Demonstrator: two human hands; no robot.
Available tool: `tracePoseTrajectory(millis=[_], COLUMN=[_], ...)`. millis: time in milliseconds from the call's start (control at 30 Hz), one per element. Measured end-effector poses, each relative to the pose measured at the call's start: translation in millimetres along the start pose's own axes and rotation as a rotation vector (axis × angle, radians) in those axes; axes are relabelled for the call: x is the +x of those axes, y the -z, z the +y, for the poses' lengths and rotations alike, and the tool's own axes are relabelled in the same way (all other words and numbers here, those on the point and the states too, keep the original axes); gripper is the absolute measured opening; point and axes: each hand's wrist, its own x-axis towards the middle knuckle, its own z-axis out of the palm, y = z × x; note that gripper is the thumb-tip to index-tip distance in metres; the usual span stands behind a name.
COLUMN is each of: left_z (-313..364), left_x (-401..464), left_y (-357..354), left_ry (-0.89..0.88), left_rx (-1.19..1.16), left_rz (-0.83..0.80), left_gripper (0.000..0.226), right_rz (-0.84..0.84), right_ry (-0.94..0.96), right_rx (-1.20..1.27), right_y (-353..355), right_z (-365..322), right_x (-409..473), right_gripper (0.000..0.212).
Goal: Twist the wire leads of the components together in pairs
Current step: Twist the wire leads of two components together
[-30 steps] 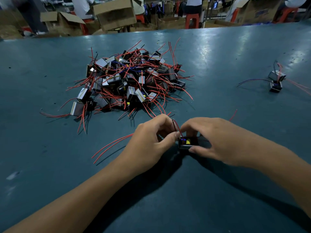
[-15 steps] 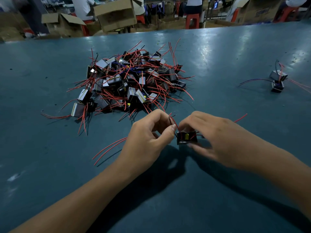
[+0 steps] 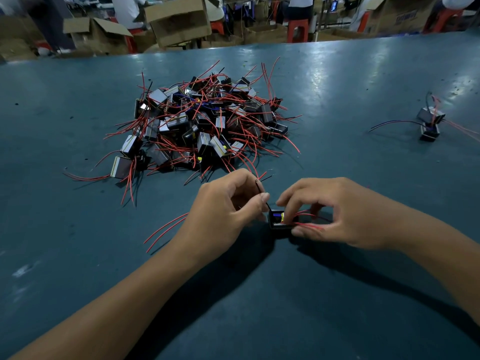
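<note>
- Progress looks early: big pile [image 3: 205,126] untouched; two components [image 3: 430,123] aside.
- Left hand [image 3: 228,209] pinches black lead [image 3: 259,188]; right hand [image 3: 335,211] clamps component [image 3: 279,220].

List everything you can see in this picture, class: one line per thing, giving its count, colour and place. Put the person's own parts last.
table: one, blue-green, fills most of the view.
pile of components: one heap, too many to count, black and silver blocks with red leads, centre left of the table.
held component: one, black with blue and yellow inside, on the table between the hands.
loose red leads: two, red, beside the left wrist.
set-aside components: about two, silver and black, far right.
cardboard boxes: several, brown, beyond the table.
stools: a few, red, in the background.
left hand: one, pinches a dark lead.
right hand: one, fingers grip the held component.
</note>
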Motion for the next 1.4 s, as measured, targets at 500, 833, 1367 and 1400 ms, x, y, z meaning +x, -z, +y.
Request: tracePoseTrajectory(millis=[500, 833, 1367, 1400], left_z=[4.7, 2.6, 0.2, -2.3], left_x=[-4.7, -3.7, 14.4, 14.9], left_y=[15.3, 1.3, 42.0, 44.1], left_ry=[-0.005, 0.074, -0.032, -0.004], left_rx=[0.050, -0.124, 0.130, 0.199], left_rz=[-0.150, -0.118, 0.301, 0.228], left_gripper=[0.011, 0.010, 0.026, 0.023], right_rz=[-0.071, 0.067, 0.132, 0.131], right_ry=[0.126, 0.189, 0.094, 0.094], right_rx=[-0.199, -0.331, -0.259, -0.261], right_y=[2.2, -3.0, -18.4, -18.0], right_z=[-0.3, -3.7, -1.2, -1.1], right_x=[-4.4, -2.6, 0.8, 1.0], right_gripper=[0.010, 0.015, 0.012, 0.013])
